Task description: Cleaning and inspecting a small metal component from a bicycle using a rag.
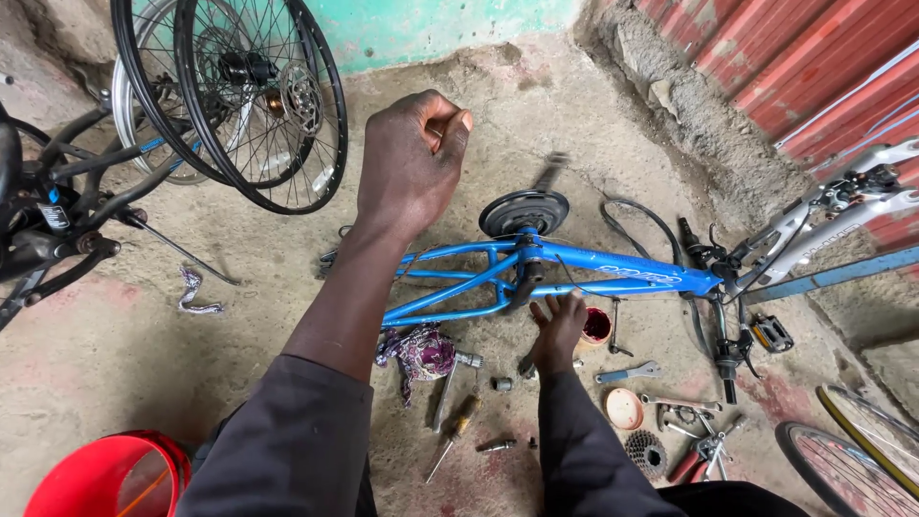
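Observation:
A blue bicycle frame (613,269) lies on its side on the concrete floor, with a black chainring and crank (524,212) at its middle. My right hand (558,326) reaches down beside the frame's bottom bracket, fingers spread, holding nothing. A small red tub (596,326) sits just right of it. My left hand (413,158) is raised above the frame in a closed fist, thumb pressed to the fingers; I cannot see anything in it. Both arms wear dark sleeves.
Tools lie near my right hand: a spanner (627,372), a screwdriver (454,437), red-handled pliers (697,458), a sprocket cluster (646,450), an orange lid (623,409), a patterned rag (419,350). Spoked wheels (239,105) lean at back left, a red bucket (110,476) stands at front left, and another wheel (847,469) lies at front right.

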